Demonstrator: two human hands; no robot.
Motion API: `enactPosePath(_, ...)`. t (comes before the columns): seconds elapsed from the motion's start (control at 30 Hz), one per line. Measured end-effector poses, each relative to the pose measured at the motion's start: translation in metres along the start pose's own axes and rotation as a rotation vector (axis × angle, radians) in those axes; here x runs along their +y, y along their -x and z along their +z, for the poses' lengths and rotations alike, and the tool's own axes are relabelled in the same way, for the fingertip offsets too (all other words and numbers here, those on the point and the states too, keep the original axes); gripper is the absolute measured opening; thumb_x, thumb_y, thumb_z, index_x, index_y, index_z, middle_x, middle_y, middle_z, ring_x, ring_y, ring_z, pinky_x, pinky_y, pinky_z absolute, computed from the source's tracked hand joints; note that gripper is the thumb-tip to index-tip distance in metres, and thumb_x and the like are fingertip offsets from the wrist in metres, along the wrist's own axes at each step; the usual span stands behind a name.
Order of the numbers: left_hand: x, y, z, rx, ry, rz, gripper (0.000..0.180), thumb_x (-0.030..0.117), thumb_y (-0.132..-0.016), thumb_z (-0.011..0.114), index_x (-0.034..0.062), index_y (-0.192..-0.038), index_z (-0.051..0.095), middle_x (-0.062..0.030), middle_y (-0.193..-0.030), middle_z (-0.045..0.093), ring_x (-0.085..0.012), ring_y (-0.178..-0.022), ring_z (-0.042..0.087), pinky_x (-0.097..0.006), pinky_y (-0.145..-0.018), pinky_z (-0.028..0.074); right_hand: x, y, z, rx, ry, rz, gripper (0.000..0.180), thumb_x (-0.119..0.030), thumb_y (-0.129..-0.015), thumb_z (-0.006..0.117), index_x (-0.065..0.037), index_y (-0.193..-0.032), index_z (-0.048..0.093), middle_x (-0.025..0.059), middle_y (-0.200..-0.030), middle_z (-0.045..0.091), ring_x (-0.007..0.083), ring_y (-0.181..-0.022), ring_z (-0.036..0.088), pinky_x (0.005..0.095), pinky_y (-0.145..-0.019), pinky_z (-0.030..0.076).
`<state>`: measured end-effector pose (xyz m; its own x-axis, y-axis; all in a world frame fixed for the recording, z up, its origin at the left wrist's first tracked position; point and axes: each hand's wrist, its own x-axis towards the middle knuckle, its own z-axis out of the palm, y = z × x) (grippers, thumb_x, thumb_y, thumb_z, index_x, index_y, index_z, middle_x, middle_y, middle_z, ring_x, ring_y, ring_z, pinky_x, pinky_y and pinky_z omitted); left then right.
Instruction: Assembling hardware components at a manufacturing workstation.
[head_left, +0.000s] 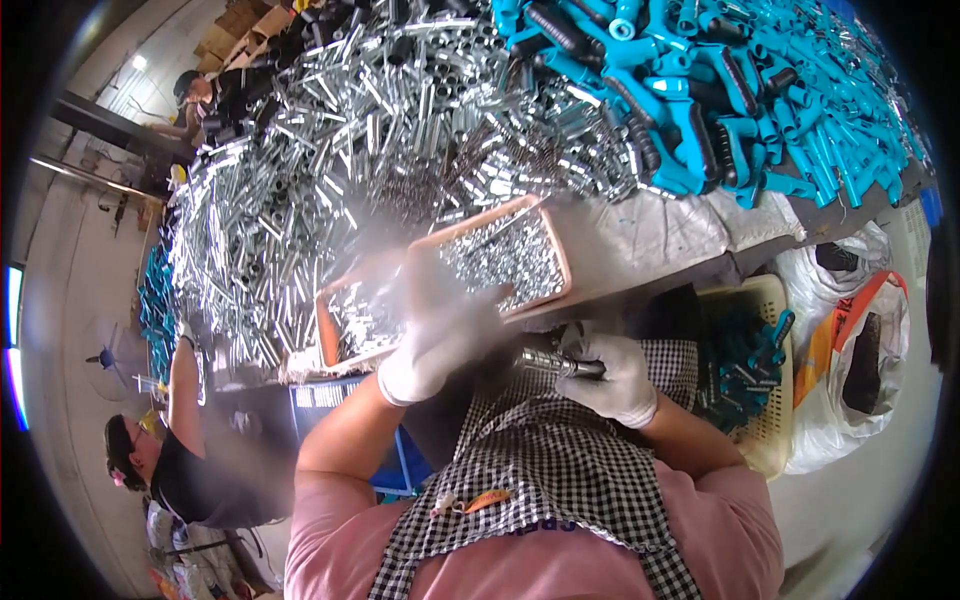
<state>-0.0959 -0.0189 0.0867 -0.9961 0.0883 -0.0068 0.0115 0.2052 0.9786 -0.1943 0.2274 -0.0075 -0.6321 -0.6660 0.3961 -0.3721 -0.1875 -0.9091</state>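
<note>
Head view: right hand (612, 377), white glove, closed around a metal tube (556, 364) held over the checked apron (545, 470), near the table edge. Left hand (440, 335), gloved and blurred, reaches over the orange tray (556, 250) of small screws; can't tell if it grips anything. Second tray (326, 335) just left of it. Behind: pile of tubes (350, 140), blue handles (740, 90). Basket (770, 430) at right holds more handles. Another person (190, 470) at lower left.

White knit gloves (440, 340); pink short sleeves; black-white checked apron (540, 470).
</note>
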Motion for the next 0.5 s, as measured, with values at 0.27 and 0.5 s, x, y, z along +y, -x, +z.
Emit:
enactPosePath(0.27,0.026,-0.181,-0.029,0.279,-0.919,0.025,0.039,0.024,-0.081,0.071,0.0019,-0.113,0.065,-0.0135,-0.084,0.066,-0.027,-0.069,0.064,-0.036,-0.068,0.052,0.011,-0.003,-0.04,0.141,0.025,0.016,0.028,-0.007,-0.066,0.082,-0.003,-0.09,0.067,0.0061,-0.077,0.067,0.0131,-0.063,0.062,0.0276,-0.058,0.049)
enactPosePath(0.5,0.006,-0.32,-0.056,0.33,-1.49,0.558,0.05,0.024,-0.071,0.076,0.0021,-0.112,0.056,-0.0171,-0.112,0.056,-0.0357,-0.107,0.054,-0.044,-0.09,0.046,0.0,-0.008,-0.07,0.158,0.034,0.381,0.032,-0.01,-0.063,0.079,0.0,-0.093,0.071,0.0107,-0.08,0.068,0.0169,-0.07,0.064,0.0295,-0.063,0.049)
